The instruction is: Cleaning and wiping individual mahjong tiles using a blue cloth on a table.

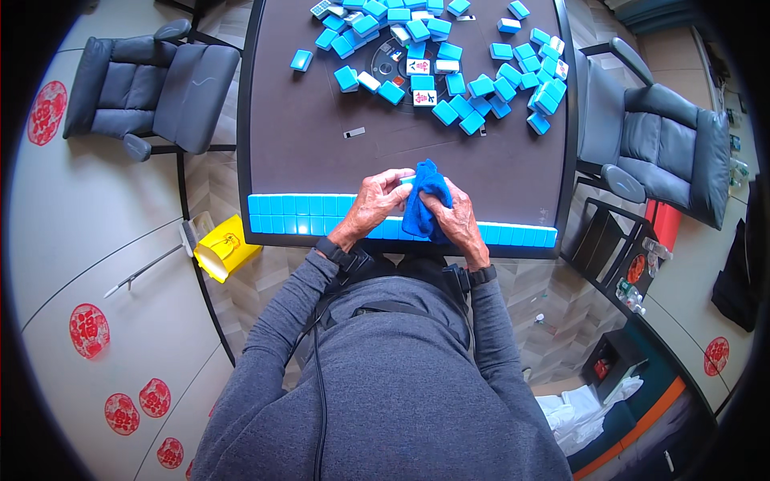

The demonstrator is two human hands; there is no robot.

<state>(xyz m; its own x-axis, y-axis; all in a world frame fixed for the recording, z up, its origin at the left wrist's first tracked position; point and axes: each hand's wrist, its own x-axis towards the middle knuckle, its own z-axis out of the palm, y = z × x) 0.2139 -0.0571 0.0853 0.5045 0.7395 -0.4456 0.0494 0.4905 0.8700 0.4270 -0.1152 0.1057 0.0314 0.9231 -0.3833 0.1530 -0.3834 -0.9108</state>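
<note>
Over the near part of a brown mahjong table (321,156), my left hand (374,204) pinches a mahjong tile (407,180) that is partly covered by cloth and fingers. My right hand (454,215) grips a bunched blue cloth (427,196) against that tile. Beneath both hands, blue-backed tiles (301,214) run in neat rows along the near edge; the left stretch is two rows deep, the right stretch one. Further off, a loose heap of tiles (481,86) spreads over the table, mostly blue backs up, with a few faces showing.
A round control panel (387,70) sits mid-table among the loose tiles. Grey armchairs stand at the left (152,92) and right (670,132). A yellow bag (228,247) is by the near left corner. At the right, a side shelf holds plastic bottles (630,295).
</note>
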